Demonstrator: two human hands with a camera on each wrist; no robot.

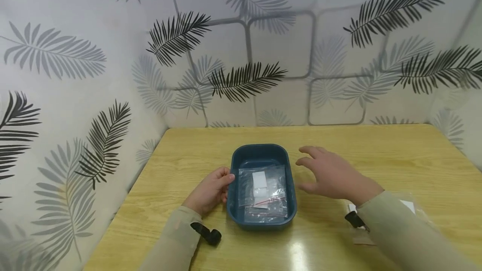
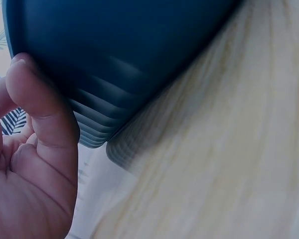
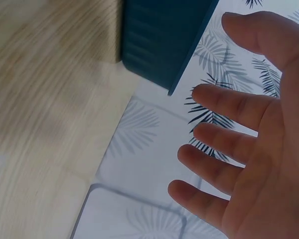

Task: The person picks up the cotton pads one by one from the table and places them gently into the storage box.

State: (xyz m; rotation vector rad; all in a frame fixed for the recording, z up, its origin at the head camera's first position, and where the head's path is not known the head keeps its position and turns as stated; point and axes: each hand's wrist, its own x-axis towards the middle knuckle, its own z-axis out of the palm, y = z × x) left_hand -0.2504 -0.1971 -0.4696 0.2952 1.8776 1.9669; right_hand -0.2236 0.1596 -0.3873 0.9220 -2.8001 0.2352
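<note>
A dark blue plastic bin (image 1: 262, 226) stands on the wooden table, with several clear zip bags (image 1: 276, 183) lying inside it. White paper pieces (image 1: 259, 180) show through the plastic. My left hand (image 1: 211, 190) grips the bin's left rim; the thumb lies on the edge, and in the left wrist view the bin's ribbed side (image 2: 97, 107) is beside that hand. To the right of the bin, apart from it, my right hand (image 1: 331, 173) hovers with spread fingers and holds nothing. The right wrist view shows its fingers (image 3: 234, 107) extended near the bin's wall (image 3: 154, 45).
Partly hidden under the right forearm, another clear bag (image 1: 363, 237) with white pieces lies on the table (image 1: 180, 149). A wall (image 1: 278, 45) with a leaf pattern rises behind the table and along its left side. Black straps (image 1: 206, 233) hang at both sleeves.
</note>
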